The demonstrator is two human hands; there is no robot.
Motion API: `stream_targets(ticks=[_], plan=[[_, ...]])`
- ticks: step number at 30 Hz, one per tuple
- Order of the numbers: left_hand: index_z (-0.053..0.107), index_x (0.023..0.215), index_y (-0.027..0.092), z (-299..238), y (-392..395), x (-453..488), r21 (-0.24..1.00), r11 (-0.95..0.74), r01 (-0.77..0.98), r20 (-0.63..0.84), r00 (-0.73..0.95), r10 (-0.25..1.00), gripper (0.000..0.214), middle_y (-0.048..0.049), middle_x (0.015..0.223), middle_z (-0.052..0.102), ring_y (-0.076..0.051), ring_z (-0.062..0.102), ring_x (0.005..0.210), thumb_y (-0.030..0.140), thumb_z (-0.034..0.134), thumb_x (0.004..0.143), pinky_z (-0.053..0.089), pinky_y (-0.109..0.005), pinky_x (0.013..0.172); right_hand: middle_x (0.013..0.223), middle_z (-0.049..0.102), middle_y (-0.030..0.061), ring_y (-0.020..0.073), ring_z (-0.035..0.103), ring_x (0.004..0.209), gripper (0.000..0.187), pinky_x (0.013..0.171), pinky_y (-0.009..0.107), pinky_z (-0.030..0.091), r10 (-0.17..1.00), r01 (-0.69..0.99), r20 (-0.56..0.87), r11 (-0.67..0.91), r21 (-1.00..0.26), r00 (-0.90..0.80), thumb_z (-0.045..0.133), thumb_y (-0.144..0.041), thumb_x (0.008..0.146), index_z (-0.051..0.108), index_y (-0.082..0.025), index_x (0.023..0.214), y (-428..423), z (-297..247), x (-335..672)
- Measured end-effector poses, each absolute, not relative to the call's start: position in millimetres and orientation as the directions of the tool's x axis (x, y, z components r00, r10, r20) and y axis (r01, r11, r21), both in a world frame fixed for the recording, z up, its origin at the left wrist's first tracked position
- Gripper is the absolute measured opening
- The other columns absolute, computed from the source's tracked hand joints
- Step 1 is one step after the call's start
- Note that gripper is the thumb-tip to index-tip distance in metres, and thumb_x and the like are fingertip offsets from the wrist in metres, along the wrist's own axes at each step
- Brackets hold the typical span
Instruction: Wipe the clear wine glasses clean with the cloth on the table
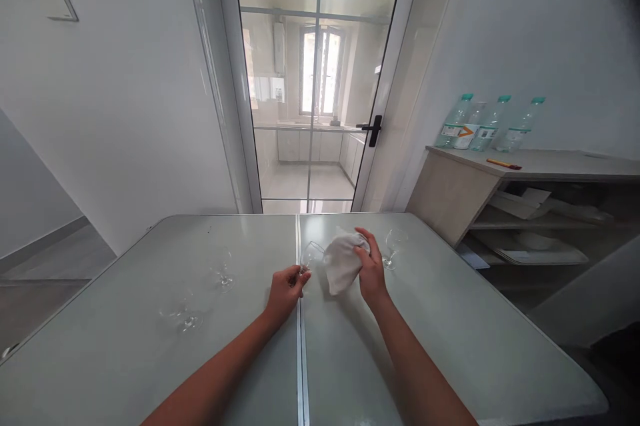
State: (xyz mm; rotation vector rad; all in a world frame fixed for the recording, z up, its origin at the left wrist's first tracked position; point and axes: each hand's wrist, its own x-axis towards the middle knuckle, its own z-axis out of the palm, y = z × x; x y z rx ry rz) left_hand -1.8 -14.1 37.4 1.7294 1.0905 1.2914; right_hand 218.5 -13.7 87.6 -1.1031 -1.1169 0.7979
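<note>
Near the table's middle seam, my left hand (289, 286) is closed in a pinch on the lower part of a clear wine glass (312, 253). The bowl of this glass tilts to the right, toward a white cloth (343, 262). My right hand (371, 267) grips the cloth, which is bunched at the top and hangs down in front of the fingers. Whether the cloth touches the rim, I cannot tell. Just beyond my right hand stands another wine glass (391, 251). On the left half of the table are two more glasses, a farther glass (223, 274) and a nearer glass (186, 321).
The pale table (240, 373) has a metal seam (300, 359) down its middle. A glass door (315, 79) with a black handle (373, 131) is behind it. At right, a shelf unit (460, 193) carries several plastic bottles (487, 129) and a brush (504, 164).
</note>
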Motion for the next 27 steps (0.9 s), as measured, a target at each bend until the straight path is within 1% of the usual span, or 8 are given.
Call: stream_targets(ticks=[3,8,13,16,19,23,25,27], plan=[[0.066,0.077,0.015,38.4,-15.6,-2.3,0.933,-0.354,0.07,0.329,0.234,0.915,0.039,0.0026,0.058,0.053,-0.011,0.051,0.048,0.051,0.063,0.09,0.042,-0.024,0.054,0.121,0.067,0.0059,0.0246,0.064,0.095,0.063,0.076,0.033,0.053,0.964,-0.159,0.137,0.175,-0.972,0.226,0.053,-0.038,0.085,0.046,-0.027,0.146,-11.8,80.9,212.9],[0.065,0.067,0.013,33.8,-21.0,-4.2,0.982,-0.179,-0.059,0.181,0.556,0.812,0.043,0.0005,0.05,0.055,-0.012,0.05,0.044,0.052,0.07,0.085,0.038,-0.025,0.05,0.117,0.071,0.0125,0.0302,0.069,0.097,0.057,0.074,0.04,0.056,0.954,-0.391,0.077,-0.044,-0.919,-0.29,0.038,-0.053,0.092,0.062,-0.018,0.13,-20.6,83.0,180.9],[0.069,0.084,0.012,27.4,-15.0,-3.5,0.966,-0.04,-0.254,0.156,0.454,0.877,0.048,0.0029,0.05,0.052,-0.011,0.046,0.042,0.059,0.073,0.08,0.04,-0.026,0.05,0.11,0.072,0.0122,0.0295,0.069,0.091,0.058,0.073,0.041,0.056,0.972,-0.398,0.105,0.013,-0.917,-0.209,0.034,-0.054,0.096,0.058,-0.018,0.135,-29.1,91.2,166.4],[0.063,0.078,0.014,27.6,-8.7,-1.3,0.951,0.007,-0.309,0.118,0.385,0.915,0.047,0.0064,0.05,0.044,-0.008,0.04,0.039,0.06,0.07,0.083,0.035,-0.023,0.045,0.102,0.072,0.0097,0.0281,0.068,0.09,0.059,0.078,0.042,0.056,0.972,-0.259,0.212,0.181,-0.949,-0.097,0.03,-0.05,0.1,0.043,-0.022,0.15,-35.3,86.9,158.5],[0.057,0.073,0.015,28.2,-4.3,0.0,0.947,-0.008,-0.322,0.118,0.322,0.939,0.045,0.0061,0.053,0.045,-0.008,0.042,0.042,0.057,0.066,0.086,0.035,-0.021,0.046,0.12,0.067,0.0101,0.028,0.064,0.11,0.06,0.093,0.044,0.054,0.914,0.07,0.392,0.4,-0.914,-0.103,0.035,-0.043,0.101,0.027,-0.028,0.158,-38.6,78.2,151.1],[0.058,0.072,0.016,25.5,-2.3,2.3,0.979,-0.134,-0.152,0.17,0.261,0.95,0.034,0.004,0.053,0.051,-0.01,0.047,0.046,0.048,0.065,0.082,0.038,-0.022,0.048,0.145,0.054,0.0143,0.0349,0.043,0.139,0.053,0.117,0.061,0.03,0.71,0.527,0.575,0.696,-0.487,-0.406,0.049,-0.031,0.097,0.046,-0.024,0.149,-33.6,78.6,153.6],[0.06,0.068,0.015,23.5,-3.9,4.1,0.981,-0.186,-0.059,0.195,0.256,0.947,0.025,0.0022,0.052,0.054,-0.012,0.048,0.045,0.038,0.064,0.079,0.037,-0.023,0.048,0.141,0.059,0.0131,0.0359,0.041,0.14,0.04,0.119,0.069,0.014,0.615,0.576,0.569,0.769,-0.279,-0.546,0.051,-0.026,0.097,0.06,-0.025,0.136,-31.5,85.7,159.1],[0.061,0.065,0.015,21.9,-7.5,5.4,0.958,-0.284,0.051,0.26,0.273,0.926,0.018,-0.0009,0.055,0.059,-0.013,0.05,0.048,0.027,0.061,0.077,0.037,-0.024,0.051,0.128,0.067,0.0107,0.034,0.049,0.133,0.029,0.118,0.07,0.011,0.574,0.586,0.562,0.789,-0.184,-0.596,0.051,-0.024,0.097,0.068,-0.027,0.12,-31.0,92.9,165.1]])
